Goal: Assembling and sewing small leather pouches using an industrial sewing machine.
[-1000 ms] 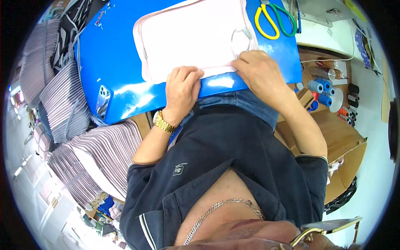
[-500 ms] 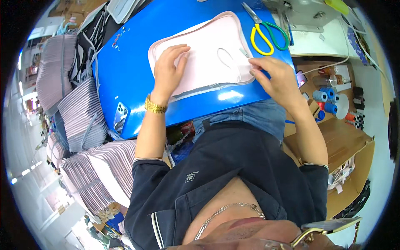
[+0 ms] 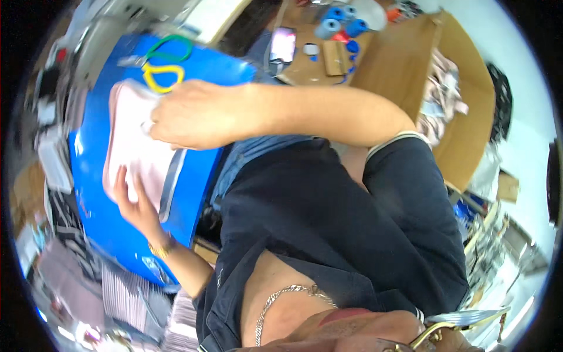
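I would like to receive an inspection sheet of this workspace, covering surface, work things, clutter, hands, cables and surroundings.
Surface: blue table, glossy.
Work things: pale pink piece lying on the table, a grey band along one edge.
Clutter: scissors with yellow and green handles beside the piece; a phone near the table's edge.
Hands: left hand on the piece, fingers spread; right hand at the piece, its grip unclear.
Cables: none certain; picture blurred.
Surroundings: lit phone, blue spools, cardboard box holding fabric, stacked pieces.
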### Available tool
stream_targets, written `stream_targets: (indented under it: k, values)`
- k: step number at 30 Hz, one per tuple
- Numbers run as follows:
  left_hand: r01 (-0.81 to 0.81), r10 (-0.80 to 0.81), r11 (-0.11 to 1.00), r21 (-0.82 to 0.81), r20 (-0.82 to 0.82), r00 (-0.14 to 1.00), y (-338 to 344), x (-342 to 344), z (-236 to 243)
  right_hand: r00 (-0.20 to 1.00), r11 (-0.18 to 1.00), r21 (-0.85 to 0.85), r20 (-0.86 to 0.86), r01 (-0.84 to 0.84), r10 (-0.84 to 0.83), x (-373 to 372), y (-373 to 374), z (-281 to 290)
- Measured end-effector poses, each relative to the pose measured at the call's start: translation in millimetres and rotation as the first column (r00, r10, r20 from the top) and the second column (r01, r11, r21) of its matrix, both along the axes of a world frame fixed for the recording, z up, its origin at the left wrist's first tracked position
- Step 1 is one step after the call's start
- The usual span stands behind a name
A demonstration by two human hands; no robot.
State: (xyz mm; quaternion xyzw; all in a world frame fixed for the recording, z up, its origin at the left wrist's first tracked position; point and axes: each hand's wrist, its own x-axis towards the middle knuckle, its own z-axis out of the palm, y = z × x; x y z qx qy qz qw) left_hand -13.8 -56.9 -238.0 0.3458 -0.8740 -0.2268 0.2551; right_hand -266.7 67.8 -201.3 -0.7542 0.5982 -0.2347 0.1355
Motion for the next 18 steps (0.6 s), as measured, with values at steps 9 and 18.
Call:
stream_targets:
  k: [9,18]
  values:
    - [0.056,-0.056,0.998,0.010,0.071,0.996,48.2,0.9,-24.1,0.739,0.731,-0.122,0.179,0.672,-0.650,-155.3,167.8,118.4]
    - [-0.048,0.086,0.976,0.210,-0.175,0.981,35.2,-10.0,30.4,0.598,0.595,-0.066,0.126,0.801,-0.791,-171.7,197.6,105.7]
